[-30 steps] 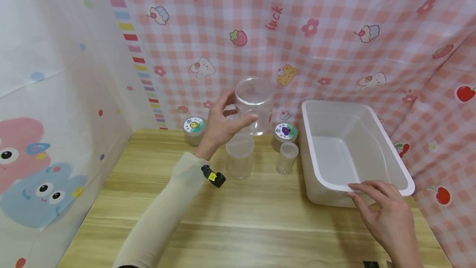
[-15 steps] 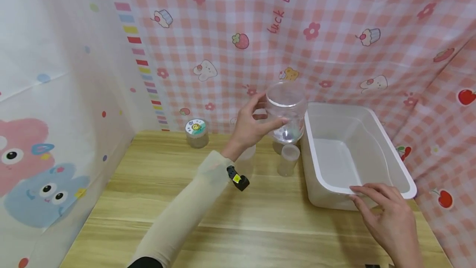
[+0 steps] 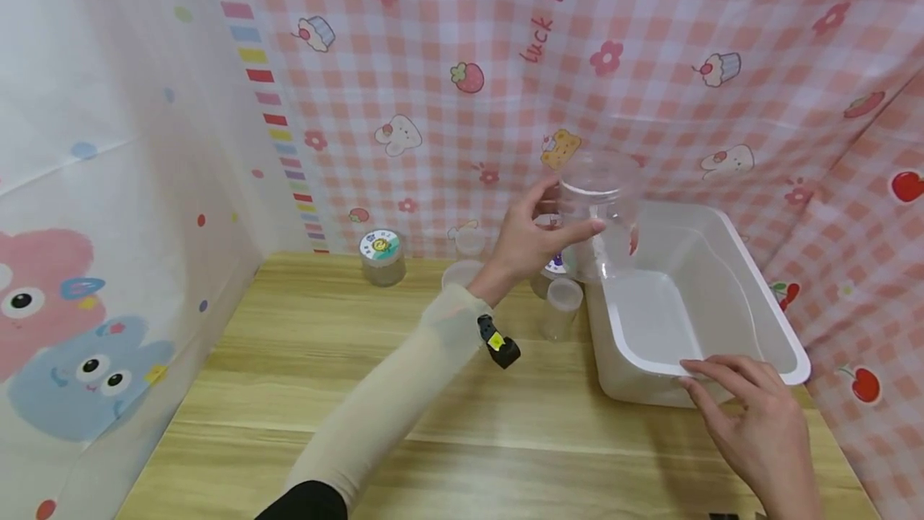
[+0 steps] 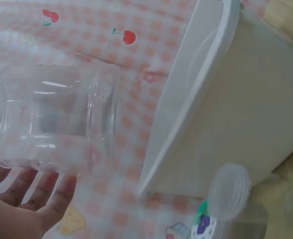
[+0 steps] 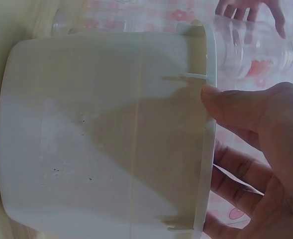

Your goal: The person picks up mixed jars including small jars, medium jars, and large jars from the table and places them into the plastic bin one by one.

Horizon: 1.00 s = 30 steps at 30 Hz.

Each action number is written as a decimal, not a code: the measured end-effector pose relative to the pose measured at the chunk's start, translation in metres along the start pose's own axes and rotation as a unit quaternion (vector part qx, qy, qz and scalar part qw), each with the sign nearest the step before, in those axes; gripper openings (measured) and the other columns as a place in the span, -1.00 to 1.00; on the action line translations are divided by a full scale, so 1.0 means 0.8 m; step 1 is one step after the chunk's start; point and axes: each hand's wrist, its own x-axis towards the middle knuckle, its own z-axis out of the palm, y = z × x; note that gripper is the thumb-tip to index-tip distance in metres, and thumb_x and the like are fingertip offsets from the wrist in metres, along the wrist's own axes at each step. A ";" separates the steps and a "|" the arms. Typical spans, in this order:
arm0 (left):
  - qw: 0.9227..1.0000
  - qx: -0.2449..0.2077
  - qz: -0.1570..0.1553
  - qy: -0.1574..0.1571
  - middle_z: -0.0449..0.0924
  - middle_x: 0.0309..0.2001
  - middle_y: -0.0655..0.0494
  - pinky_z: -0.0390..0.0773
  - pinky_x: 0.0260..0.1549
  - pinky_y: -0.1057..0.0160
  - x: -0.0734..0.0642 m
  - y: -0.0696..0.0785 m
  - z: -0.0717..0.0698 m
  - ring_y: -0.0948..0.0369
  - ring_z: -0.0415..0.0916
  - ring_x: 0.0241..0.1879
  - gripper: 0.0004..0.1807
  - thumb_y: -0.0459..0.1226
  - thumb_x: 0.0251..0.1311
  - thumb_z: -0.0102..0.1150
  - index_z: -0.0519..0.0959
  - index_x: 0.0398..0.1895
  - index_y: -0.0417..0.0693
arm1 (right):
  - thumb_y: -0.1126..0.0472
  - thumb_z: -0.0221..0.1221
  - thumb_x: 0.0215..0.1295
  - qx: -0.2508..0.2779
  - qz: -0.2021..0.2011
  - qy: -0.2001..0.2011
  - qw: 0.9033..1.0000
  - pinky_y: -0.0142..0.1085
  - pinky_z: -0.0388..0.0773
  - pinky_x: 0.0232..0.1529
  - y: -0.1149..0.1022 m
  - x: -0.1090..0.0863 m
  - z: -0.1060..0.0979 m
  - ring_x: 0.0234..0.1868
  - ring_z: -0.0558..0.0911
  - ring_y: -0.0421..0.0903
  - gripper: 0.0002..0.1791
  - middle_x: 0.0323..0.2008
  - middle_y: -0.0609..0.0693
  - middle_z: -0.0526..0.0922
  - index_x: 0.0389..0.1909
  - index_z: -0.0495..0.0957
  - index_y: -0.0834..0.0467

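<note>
My left hand (image 3: 530,239) grips a large clear plastic jar (image 3: 606,211), held up in the air with its thumb across the near side. In the head view the jar overlaps the back left corner of a white plastic bin (image 3: 609,319). The left wrist view shows the fingers along the side of the jar and the bin's rim (image 4: 198,89) apart from it. My right hand (image 3: 758,416) pinches the bin's front rim, thumb outside and fingers over the inner side, as the right wrist view shows. The bin's visible floor is bare.
Left of the bin stands a small clear jar (image 3: 561,313), with a purple-flower-lidded jar (image 3: 557,265) partly hidden behind. Another translucent container (image 3: 459,271) is mostly covered by the left wrist. A yellow-flower-lidded jar (image 3: 382,257) stands at the back left. Printed cloth hangs behind the table (image 3: 433,464).
My left hand has carried the large jar rightward, from above the translucent container to the bin's left edge. The right hand stays at the bin's rim.
</note>
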 end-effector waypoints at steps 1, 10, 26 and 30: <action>1.000 0.003 -0.006 0.000 0.54 0.22 0.24 0.69 -0.03 0.29 0.002 0.000 0.003 0.25 0.50 0.16 -0.19 -0.01 0.11 0.51 0.37 0.44 0.30 | 0.41 0.57 -0.22 0.000 0.000 -0.001 1.000 -0.61 0.28 -0.08 0.000 0.000 0.000 -0.10 0.45 -0.32 -0.59 -0.26 0.03 0.72 -0.24 0.82 0.07; 0.998 -0.024 -0.049 -0.010 0.56 0.12 0.31 0.71 -0.13 0.28 0.015 -0.006 0.035 0.34 0.53 0.03 -0.17 0.02 0.13 0.48 0.35 0.48 0.25 | 0.40 0.57 -0.18 -0.008 0.011 -0.010 1.000 -0.52 0.33 -0.14 -0.001 0.001 -0.001 -0.10 0.44 -0.31 -0.61 -0.25 0.03 0.72 -0.23 0.82 0.07; 0.989 -0.027 -0.142 0.011 0.56 0.17 0.08 0.78 -0.21 0.18 0.032 -0.015 0.076 0.24 0.66 -0.15 -0.09 0.17 0.12 0.44 0.34 0.49 0.06 | 0.40 0.56 -0.18 -0.008 0.016 -0.014 1.000 -0.58 0.27 -0.07 -0.002 0.002 -0.003 -0.09 0.45 -0.27 -0.61 -0.25 0.04 0.72 -0.23 0.81 0.07; 0.986 0.003 -0.169 0.012 0.54 0.28 0.01 0.76 -0.21 0.20 0.030 -0.017 0.082 0.19 0.71 -0.24 -0.02 0.29 0.10 0.38 0.31 0.52 0.09 | 0.40 0.56 -0.17 -0.006 0.014 -0.014 1.000 -0.61 0.27 -0.08 -0.001 0.001 -0.003 -0.09 0.44 -0.32 -0.61 -0.25 0.04 0.72 -0.23 0.82 0.07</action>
